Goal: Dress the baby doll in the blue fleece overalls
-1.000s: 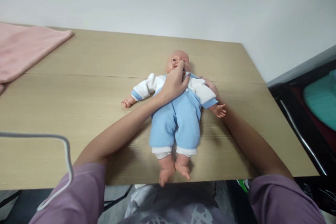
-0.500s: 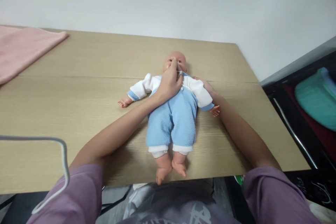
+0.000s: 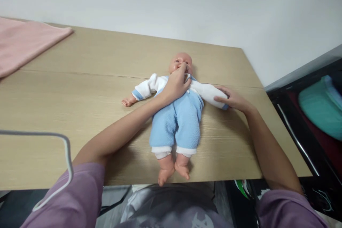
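A baby doll (image 3: 176,121) in a white and light-blue outfit lies face up on the table, its bare feet near the front edge. My left hand (image 3: 177,82) rests on its upper chest, fingers closed at the doll's collar (image 3: 188,76) just below the chin. Part of the collar is hidden under those fingers. Over on the right, my right hand (image 3: 232,99) grips the doll's white sleeve (image 3: 210,93) near the blue cuff, thumb and fingers on either side. The doll's hand on that side is hidden. Its other arm (image 3: 144,89) lies stretched out on the table.
The wooden table (image 3: 80,107) meets a white wall at the back. A pink cloth (image 3: 29,42) lies at the far left. A white cable (image 3: 68,156) curves through the lower left. Beyond the right edge are a dark frame and a teal object (image 3: 320,107).
My right hand has come out from beside the doll's shoulder and taken hold of its sleeve, stretching that arm outward to the right. My left hand stays at the collar.
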The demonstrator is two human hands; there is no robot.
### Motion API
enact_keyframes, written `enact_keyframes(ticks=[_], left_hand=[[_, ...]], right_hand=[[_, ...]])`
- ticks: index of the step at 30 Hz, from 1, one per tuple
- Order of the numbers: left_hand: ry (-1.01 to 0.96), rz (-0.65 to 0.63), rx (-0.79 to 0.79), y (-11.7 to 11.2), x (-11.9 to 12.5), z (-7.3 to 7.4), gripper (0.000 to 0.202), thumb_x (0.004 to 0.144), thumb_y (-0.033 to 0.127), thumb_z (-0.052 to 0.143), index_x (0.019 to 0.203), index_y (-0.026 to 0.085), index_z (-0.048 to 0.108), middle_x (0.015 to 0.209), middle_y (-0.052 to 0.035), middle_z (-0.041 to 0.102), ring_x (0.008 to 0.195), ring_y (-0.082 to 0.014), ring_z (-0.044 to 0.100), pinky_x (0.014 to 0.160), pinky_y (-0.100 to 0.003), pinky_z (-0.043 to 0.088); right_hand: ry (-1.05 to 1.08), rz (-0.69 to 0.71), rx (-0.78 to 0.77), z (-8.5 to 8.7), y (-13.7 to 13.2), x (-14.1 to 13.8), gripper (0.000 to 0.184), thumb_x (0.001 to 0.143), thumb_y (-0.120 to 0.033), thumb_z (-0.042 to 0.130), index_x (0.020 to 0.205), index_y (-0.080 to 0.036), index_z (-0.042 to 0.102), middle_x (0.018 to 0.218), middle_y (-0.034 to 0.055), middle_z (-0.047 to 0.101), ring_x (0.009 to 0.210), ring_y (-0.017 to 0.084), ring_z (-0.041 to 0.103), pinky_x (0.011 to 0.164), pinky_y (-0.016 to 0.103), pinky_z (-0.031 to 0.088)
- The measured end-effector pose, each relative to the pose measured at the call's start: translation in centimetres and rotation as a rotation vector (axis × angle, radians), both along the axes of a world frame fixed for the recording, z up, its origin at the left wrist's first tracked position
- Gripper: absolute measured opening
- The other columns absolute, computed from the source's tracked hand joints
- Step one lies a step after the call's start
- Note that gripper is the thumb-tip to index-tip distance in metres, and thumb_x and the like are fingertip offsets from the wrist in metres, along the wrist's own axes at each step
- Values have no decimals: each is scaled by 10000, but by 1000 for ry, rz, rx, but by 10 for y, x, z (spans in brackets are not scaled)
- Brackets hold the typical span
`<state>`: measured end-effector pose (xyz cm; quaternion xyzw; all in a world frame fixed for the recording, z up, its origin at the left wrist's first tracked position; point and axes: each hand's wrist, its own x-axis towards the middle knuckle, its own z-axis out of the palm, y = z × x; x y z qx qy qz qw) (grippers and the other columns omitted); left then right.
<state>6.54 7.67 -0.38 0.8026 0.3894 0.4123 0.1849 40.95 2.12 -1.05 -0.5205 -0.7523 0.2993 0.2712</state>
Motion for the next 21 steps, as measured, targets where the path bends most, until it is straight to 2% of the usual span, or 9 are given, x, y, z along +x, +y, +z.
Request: enact_keyframes(ticks=[3,6,7,9,12,14,16,19,21], left_hand=[[-1,-23,-1,-5,0,3,281,1003,169,591,1275,239,595,1270,-143,769,1158,-286,720,1075,-464,569],[20,-47,19,-9,-1,7,248,1052,237,608,1299,221,614,1303,-156,749,1218,-295,706,1110,-465,565],[34,-50,36,-10,-2,8,240,1065,254,611,1300,211,624,1314,-165,738,1244,-304,695,1134,-474,556],[75,-51,78,-14,-3,14,231,1084,272,611,1298,199,653,1354,-185,719,1306,-327,663,1204,-509,519],[173,-82,145,-23,-2,26,219,1118,320,596,1280,223,708,1425,-186,714,1388,-368,602,1296,-576,429],[252,-137,188,-31,-1,33,244,1144,379,573,1258,240,737,1426,-176,728,1389,-388,594,1288,-597,411],[324,-188,214,-39,2,38,301,1160,434,543,1230,231,754,1367,-175,750,1338,-397,618,1230,-599,432],[433,-212,200,-48,7,35,384,1152,484,529,1165,189,773,1249,-188,774,1253,-408,641,1148,-596,458],[490,-226,179,-49,9,30,394,1136,473,533,1135,169,784,1210,-197,786,1230,-411,643,1132,-591,461]], right_hand=[[-41,-114,123,10,-5,4,706,900,-789,893,1387,-287,796,1453,162,796,1287,428,754,1051,610,662],[-43,-117,435,23,-20,-29,487,1010,-723,794,1248,-300,827,1386,159,801,1372,447,705,1197,673,567],[-31,-76,473,26,-26,-43,420,1047,-699,751,1196,-315,832,1329,145,813,1346,441,713,1217,671,547],[-29,55,403,27,-38,-69,377,1079,-687,704,1129,-333,824,1220,121,826,1243,422,737,1176,639,560],[-34,187,207,15,-47,-90,364,1096,-672,678,1097,-321,772,1111,98,804,1095,385,728,1085,593,578],[36,177,107,4,-46,-91,357,1071,-670,729,1092,-314,736,1090,82,768,1066,355,701,1053,553,581],[196,120,5,-5,-41,-87,407,1024,-709,788,1067,-315,695,1047,52,709,1003,308,673,963,483,593],[421,33,-104,-11,-36,-87,529,945,-791,845,1035,-318,624,988,11,629,898,244,629,835,386,573],[447,6,-106,-12,-35,-90,583,901,-823,871,1072,-321,627,1020,14,644,900,235,630,836,370,572]])
